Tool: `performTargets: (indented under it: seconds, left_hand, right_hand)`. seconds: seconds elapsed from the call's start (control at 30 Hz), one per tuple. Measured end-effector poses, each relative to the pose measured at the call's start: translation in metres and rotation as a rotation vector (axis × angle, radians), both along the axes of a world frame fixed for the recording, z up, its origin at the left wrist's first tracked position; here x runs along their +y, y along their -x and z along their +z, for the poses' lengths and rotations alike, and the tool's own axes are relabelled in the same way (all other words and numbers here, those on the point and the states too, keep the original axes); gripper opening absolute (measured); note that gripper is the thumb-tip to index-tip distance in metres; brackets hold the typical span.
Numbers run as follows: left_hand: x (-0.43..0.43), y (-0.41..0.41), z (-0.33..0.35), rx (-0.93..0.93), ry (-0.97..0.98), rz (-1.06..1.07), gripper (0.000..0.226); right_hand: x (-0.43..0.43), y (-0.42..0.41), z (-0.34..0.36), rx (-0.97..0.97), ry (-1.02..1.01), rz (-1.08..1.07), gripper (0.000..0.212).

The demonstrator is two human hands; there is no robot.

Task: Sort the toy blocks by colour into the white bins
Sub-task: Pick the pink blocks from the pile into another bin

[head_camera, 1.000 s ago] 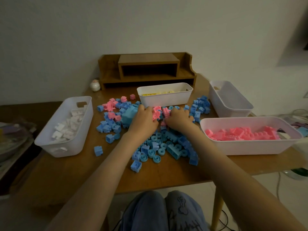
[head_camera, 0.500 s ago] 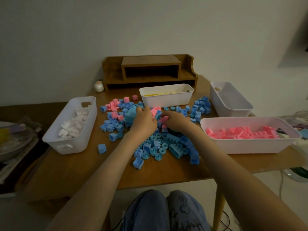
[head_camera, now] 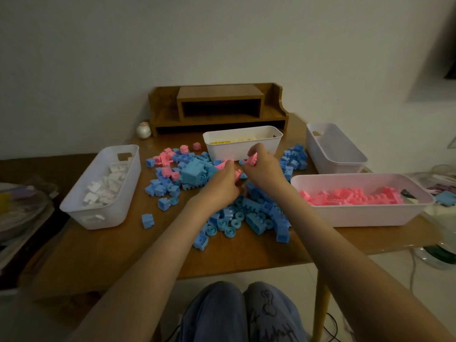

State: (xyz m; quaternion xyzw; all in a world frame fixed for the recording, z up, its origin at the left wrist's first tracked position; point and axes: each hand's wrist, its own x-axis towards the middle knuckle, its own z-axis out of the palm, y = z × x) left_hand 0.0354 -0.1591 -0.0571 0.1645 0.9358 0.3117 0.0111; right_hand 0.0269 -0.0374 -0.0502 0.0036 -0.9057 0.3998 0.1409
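Observation:
Loose blue blocks and pink blocks lie mixed on the wooden table. My left hand grips pink blocks above the middle of the pile. Close beside it, my right hand pinches a pink block lifted just in front of the yellow-block bin. A bin of white blocks stands at the left. A wide bin of pink blocks stands at the right. Behind that one stands another white bin; no blocks show inside it.
A wooden desk shelf stands against the wall at the back, with a small round jar to its left. Clutter lies off the table at the left edge and at the right. My knees are under the front edge.
Both hands have risen from the pile, each with pink blocks. The right hand has moved back toward the yellow-block bin. The camera has tilted slightly.

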Motion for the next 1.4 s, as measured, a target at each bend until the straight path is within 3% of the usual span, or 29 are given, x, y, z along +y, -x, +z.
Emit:
performTargets:
  seconds: [0.2, 0.3, 0.4, 0.57, 0.77, 0.97, 1.13, 1.27, 1.4]
  left_hand:
    - [0.008, 0.009, 0.003, 0.027, 0.144, -0.037, 0.022]
    - [0.011, 0.011, 0.000, 0.036, 0.167, -0.044, 0.018]
    - [0.014, 0.010, 0.001, 0.036, 0.211, -0.030, 0.013]
    - [0.020, 0.001, 0.012, 0.131, 0.112, 0.047, 0.012]
    - [0.053, -0.022, 0.034, 0.320, -0.077, 0.006, 0.015]
    - [0.115, -0.049, 0.044, 0.364, 0.037, -0.341, 0.019]
    - [0.139, -0.043, 0.030, 0.194, 0.374, -0.395, 0.040]
    - [0.130, -0.039, 0.030, 0.300, 0.224, -0.325, 0.034]
    - [0.091, -0.029, 0.036, 0.403, 0.144, -0.164, 0.023]
  right_hand:
    - [0.008, -0.004, 0.016, 0.056, 0.116, 0.035, 0.040]
    - [0.013, -0.008, 0.021, 0.026, 0.090, 0.073, 0.047]
    - [0.022, -0.015, 0.026, 0.011, 0.035, 0.079, 0.041]
    - [0.063, -0.042, 0.038, -0.019, 0.136, 0.119, 0.025]
    - [0.126, -0.072, 0.036, 0.018, 0.294, 0.076, 0.032]
    - [0.171, -0.089, 0.033, -0.106, -0.060, -0.114, 0.037]
    - [0.177, -0.099, 0.031, -0.163, -0.228, -0.183, 0.025]
    - [0.155, -0.091, 0.032, 0.053, -0.309, -0.184, 0.027]
    - [0.097, -0.080, 0.038, 0.215, -0.372, 0.002, 0.032]
